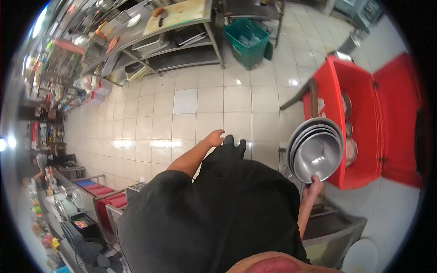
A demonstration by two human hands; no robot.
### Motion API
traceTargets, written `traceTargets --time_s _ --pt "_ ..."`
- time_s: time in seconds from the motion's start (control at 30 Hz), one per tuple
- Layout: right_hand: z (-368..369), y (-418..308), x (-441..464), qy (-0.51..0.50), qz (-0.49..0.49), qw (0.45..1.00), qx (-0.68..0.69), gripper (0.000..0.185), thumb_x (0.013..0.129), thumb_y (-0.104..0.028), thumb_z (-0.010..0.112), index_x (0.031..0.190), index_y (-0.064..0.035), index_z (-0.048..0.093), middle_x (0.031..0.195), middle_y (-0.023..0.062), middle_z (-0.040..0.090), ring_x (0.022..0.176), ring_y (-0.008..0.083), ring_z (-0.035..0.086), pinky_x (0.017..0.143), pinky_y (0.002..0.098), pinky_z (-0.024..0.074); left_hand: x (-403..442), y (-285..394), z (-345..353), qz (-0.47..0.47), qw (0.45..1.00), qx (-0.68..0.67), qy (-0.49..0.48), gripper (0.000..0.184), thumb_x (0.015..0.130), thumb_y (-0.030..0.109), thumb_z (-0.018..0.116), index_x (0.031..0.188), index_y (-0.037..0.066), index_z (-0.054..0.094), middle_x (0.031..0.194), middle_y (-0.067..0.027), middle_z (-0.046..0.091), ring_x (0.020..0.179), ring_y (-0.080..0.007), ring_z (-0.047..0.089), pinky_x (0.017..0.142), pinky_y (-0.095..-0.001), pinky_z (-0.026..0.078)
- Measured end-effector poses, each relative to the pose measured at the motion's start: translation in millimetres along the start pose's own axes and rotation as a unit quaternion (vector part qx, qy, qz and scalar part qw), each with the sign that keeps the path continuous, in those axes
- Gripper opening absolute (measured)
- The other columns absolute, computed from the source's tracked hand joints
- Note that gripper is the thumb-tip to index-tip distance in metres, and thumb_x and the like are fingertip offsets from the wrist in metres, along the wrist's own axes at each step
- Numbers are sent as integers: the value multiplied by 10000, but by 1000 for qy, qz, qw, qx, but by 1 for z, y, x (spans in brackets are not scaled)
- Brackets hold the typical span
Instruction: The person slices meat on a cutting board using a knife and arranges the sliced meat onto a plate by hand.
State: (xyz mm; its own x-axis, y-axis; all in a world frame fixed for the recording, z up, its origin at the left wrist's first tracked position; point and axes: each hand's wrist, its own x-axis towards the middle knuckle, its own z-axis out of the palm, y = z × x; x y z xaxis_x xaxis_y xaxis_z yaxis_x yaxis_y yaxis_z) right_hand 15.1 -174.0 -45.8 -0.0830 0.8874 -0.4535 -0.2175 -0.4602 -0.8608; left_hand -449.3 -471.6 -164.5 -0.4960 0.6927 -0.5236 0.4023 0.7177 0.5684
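My right hand (pixel 312 187) grips the near rim of a nested stack of metal bowls (pixel 319 157), with the thumb over the edge. The bowls are tilted so that I look into the top one, which shows a shiny grey inside. They are beside a red cooler box (pixel 369 150), overlapping its near left edge in view. Its lid (pixel 403 123) is swung open to the right. Round bowls or packs (pixel 349 152) lie inside, partly hidden. Away from the bowls, my left hand (pixel 215 138) hangs over the floor with fingers loosely apart, holding nothing.
A steel worktable (pixel 214 43) with a cutting board (pixel 182 17) and knife stands ahead. Beside it is a green bin (pixel 247 43). A low metal-framed unit (pixel 332 234) is near my right side. Another person (pixel 42 161) stands far left by a counter. Tiled floor (pixel 184 125) lies between.
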Motion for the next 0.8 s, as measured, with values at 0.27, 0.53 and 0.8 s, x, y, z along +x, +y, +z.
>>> traceTargets --time_s 0.27,0.53,0.8 --pt "238 106 88 -60 145 975 -155 341 822 -27 632 1162 -34 611 1029 115 651 909 274 677 702 457 595 -33 -197 -89 -185 954 -147 185 482 893 239 699 1314 18 616 1222 -227 699 1149 -378 674 983 -439 544" --pt "428 174 121 -165 218 933 -233 275 891 -113 576 1155 -42 596 1074 129 670 913 279 691 711 430 640 -120 -346 -65 -403 818 -270 308 469 867 232 692 1277 9 650 1199 -275 703 1164 -404 667 1008 -447 528" --pt "622 269 163 -193 250 917 -245 286 886 -44 529 1153 56 549 1054 195 663 925 358 718 757 514 667 -125 -267 -75 -431 844 -256 193 517 874 230 708 1326 -3 614 1211 -272 704 1169 -395 674 1011 -450 530"
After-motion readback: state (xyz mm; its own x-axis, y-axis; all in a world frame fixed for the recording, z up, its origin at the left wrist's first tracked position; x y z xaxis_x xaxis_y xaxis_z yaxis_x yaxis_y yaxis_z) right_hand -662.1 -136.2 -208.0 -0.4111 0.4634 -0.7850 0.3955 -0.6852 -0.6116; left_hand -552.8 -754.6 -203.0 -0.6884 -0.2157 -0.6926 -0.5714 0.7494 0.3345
